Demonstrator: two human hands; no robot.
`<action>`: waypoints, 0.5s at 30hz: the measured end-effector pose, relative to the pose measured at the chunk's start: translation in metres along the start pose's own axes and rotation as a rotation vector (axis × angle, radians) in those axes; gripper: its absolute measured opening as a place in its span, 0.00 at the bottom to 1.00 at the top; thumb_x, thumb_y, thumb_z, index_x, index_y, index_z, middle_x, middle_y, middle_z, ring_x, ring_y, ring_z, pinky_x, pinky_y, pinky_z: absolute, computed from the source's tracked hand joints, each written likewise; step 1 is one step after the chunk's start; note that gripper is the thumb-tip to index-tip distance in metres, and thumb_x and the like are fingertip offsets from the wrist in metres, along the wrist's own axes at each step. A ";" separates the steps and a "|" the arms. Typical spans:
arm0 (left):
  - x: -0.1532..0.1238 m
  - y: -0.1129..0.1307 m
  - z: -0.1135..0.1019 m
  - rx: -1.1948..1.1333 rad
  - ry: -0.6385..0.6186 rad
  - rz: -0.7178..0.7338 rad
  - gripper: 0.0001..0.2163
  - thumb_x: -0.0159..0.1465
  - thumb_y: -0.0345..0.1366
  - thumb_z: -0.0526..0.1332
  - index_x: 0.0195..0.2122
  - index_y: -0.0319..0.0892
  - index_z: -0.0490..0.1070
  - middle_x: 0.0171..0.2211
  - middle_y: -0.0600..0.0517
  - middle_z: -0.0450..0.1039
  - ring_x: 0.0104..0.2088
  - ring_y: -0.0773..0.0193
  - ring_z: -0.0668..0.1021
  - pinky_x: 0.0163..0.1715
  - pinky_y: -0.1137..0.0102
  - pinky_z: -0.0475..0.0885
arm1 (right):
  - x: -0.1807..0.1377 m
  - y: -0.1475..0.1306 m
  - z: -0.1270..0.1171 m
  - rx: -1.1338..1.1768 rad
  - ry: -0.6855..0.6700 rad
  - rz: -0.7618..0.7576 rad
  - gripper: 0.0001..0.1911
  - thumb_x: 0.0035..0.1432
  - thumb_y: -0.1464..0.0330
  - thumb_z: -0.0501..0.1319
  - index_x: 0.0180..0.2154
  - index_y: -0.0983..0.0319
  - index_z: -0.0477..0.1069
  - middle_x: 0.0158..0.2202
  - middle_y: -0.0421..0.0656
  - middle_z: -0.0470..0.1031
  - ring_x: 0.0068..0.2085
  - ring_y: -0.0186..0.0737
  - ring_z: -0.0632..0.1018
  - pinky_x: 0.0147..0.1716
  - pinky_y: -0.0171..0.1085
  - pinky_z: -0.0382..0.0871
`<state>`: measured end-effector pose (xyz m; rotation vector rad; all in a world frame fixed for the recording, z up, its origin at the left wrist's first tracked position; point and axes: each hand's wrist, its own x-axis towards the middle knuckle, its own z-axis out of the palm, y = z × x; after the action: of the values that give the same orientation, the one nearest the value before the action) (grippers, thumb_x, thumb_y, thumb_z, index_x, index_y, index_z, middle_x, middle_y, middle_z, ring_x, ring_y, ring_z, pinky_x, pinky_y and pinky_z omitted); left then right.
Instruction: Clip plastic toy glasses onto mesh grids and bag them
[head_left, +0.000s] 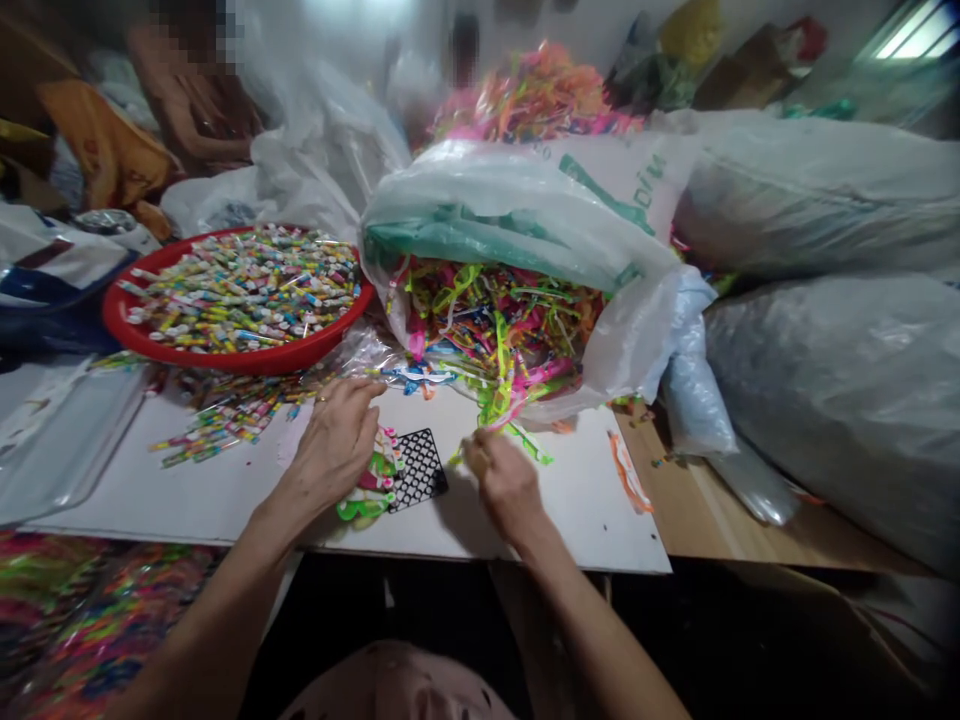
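Note:
My left hand [337,440] lies low over the white board with its fingers stretched out. Under and beside its palm is a small stack of colourful plastic pieces [375,480], green, pink and white, partly hidden by the hand. A black perforated card [420,470] lies flat just to the right of that stack. My right hand [502,480] is closed, its fingertips pinching a thin yellow-green plastic strip, slightly blurred. Beyond it, a tangle of neon plastic pieces [506,340] spills out of a white plastic bag [525,230] onto the board.
A red basin [300,352] heaped with small printed tubes stands at the left; more loose tubes [232,405] lie before it. An orange strip [628,475] rests near the board's right edge. Large filled bags [840,400] crowd the right. Another person [195,110] is at the back left.

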<state>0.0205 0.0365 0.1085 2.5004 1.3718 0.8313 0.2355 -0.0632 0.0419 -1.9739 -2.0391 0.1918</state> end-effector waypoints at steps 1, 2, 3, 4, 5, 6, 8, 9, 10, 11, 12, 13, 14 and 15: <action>0.000 0.001 -0.001 0.004 -0.002 -0.007 0.19 0.64 0.36 0.46 0.47 0.35 0.71 0.46 0.42 0.71 0.50 0.54 0.70 0.56 0.56 0.63 | -0.013 -0.006 0.011 0.015 -0.050 -0.065 0.16 0.66 0.71 0.46 0.48 0.60 0.69 0.49 0.48 0.71 0.44 0.41 0.72 0.45 0.38 0.65; 0.000 0.002 -0.001 0.008 -0.005 -0.012 0.18 0.64 0.35 0.46 0.46 0.35 0.71 0.46 0.42 0.71 0.50 0.54 0.70 0.56 0.56 0.63 | -0.025 -0.008 0.020 0.019 -0.094 -0.110 0.15 0.65 0.72 0.47 0.45 0.60 0.70 0.49 0.47 0.72 0.44 0.40 0.72 0.45 0.38 0.64; 0.000 0.002 -0.001 0.010 -0.010 -0.014 0.18 0.64 0.35 0.46 0.46 0.35 0.71 0.46 0.42 0.71 0.50 0.54 0.70 0.56 0.56 0.63 | -0.035 -0.008 0.026 0.015 -0.124 -0.122 0.14 0.64 0.74 0.49 0.44 0.60 0.71 0.49 0.47 0.72 0.43 0.40 0.72 0.44 0.38 0.65; 0.000 0.003 -0.002 0.010 -0.012 -0.016 0.18 0.64 0.35 0.46 0.46 0.36 0.71 0.46 0.43 0.71 0.50 0.55 0.71 0.56 0.56 0.63 | -0.042 -0.005 0.030 0.006 -0.138 -0.111 0.15 0.64 0.74 0.49 0.44 0.60 0.71 0.49 0.47 0.72 0.43 0.40 0.72 0.44 0.38 0.65; -0.001 0.004 -0.002 0.008 -0.011 -0.016 0.18 0.64 0.34 0.46 0.46 0.36 0.71 0.46 0.43 0.71 0.49 0.55 0.71 0.56 0.56 0.63 | -0.046 -0.003 0.030 -0.009 -0.140 -0.076 0.15 0.64 0.75 0.48 0.45 0.60 0.71 0.50 0.47 0.71 0.44 0.40 0.72 0.44 0.38 0.65; -0.001 0.004 -0.001 0.006 -0.007 -0.019 0.18 0.64 0.34 0.46 0.46 0.36 0.71 0.46 0.43 0.71 0.50 0.55 0.71 0.56 0.56 0.64 | -0.047 0.000 0.029 -0.026 -0.133 -0.023 0.16 0.64 0.75 0.48 0.48 0.60 0.70 0.51 0.48 0.70 0.44 0.40 0.72 0.44 0.38 0.65; -0.001 0.005 0.000 0.003 0.009 -0.027 0.17 0.63 0.34 0.46 0.46 0.36 0.72 0.46 0.44 0.71 0.50 0.55 0.70 0.56 0.56 0.64 | -0.041 0.001 0.024 -0.052 -0.126 0.102 0.18 0.64 0.72 0.49 0.54 0.59 0.65 0.51 0.49 0.70 0.45 0.41 0.73 0.42 0.37 0.66; -0.001 0.005 0.001 0.003 0.019 -0.031 0.17 0.63 0.34 0.46 0.46 0.36 0.72 0.46 0.44 0.71 0.50 0.55 0.70 0.56 0.56 0.63 | -0.036 0.000 0.022 -0.054 -0.135 0.169 0.19 0.63 0.70 0.51 0.56 0.59 0.62 0.49 0.49 0.71 0.45 0.42 0.73 0.40 0.37 0.67; 0.000 0.006 0.001 0.004 0.024 -0.034 0.17 0.63 0.34 0.46 0.46 0.36 0.72 0.46 0.44 0.71 0.51 0.54 0.70 0.56 0.56 0.63 | -0.031 -0.002 0.021 -0.046 -0.150 0.237 0.22 0.62 0.68 0.53 0.58 0.60 0.59 0.47 0.49 0.72 0.44 0.43 0.74 0.37 0.36 0.67; 0.000 0.006 0.002 0.006 0.022 -0.035 0.17 0.63 0.33 0.46 0.46 0.37 0.72 0.45 0.44 0.71 0.51 0.54 0.70 0.56 0.55 0.63 | -0.026 -0.005 0.021 -0.024 -0.163 0.303 0.25 0.61 0.67 0.55 0.59 0.61 0.57 0.45 0.49 0.73 0.42 0.43 0.75 0.35 0.36 0.67; 0.000 0.006 0.001 0.007 0.014 -0.034 0.17 0.63 0.33 0.47 0.45 0.37 0.72 0.45 0.44 0.71 0.50 0.54 0.70 0.56 0.56 0.64 | -0.022 -0.007 0.021 0.016 -0.172 0.357 0.27 0.59 0.66 0.57 0.59 0.62 0.57 0.43 0.48 0.74 0.40 0.43 0.75 0.34 0.36 0.66; 0.000 0.007 0.001 0.007 0.003 -0.035 0.17 0.63 0.33 0.47 0.45 0.37 0.72 0.45 0.44 0.71 0.50 0.55 0.70 0.56 0.56 0.64 | -0.019 -0.009 0.021 0.084 -0.173 0.388 0.26 0.59 0.66 0.57 0.58 0.62 0.58 0.40 0.47 0.74 0.37 0.43 0.76 0.33 0.36 0.66; 0.000 0.007 0.000 0.006 -0.011 -0.038 0.17 0.63 0.33 0.47 0.45 0.36 0.72 0.45 0.44 0.71 0.50 0.55 0.70 0.55 0.56 0.64 | -0.017 -0.011 0.021 0.178 -0.160 0.400 0.24 0.59 0.66 0.56 0.57 0.62 0.60 0.37 0.46 0.75 0.35 0.41 0.76 0.32 0.36 0.65; 0.001 0.008 -0.001 0.003 -0.024 -0.040 0.17 0.63 0.32 0.47 0.46 0.36 0.72 0.45 0.44 0.71 0.50 0.55 0.70 0.55 0.57 0.64 | -0.016 -0.013 0.021 0.295 -0.128 0.395 0.23 0.59 0.65 0.56 0.55 0.63 0.62 0.34 0.44 0.75 0.32 0.40 0.75 0.31 0.35 0.65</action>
<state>0.0259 0.0325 0.1125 2.4683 1.4113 0.7895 0.2171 -0.0776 0.0237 -2.1886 -1.5540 0.6769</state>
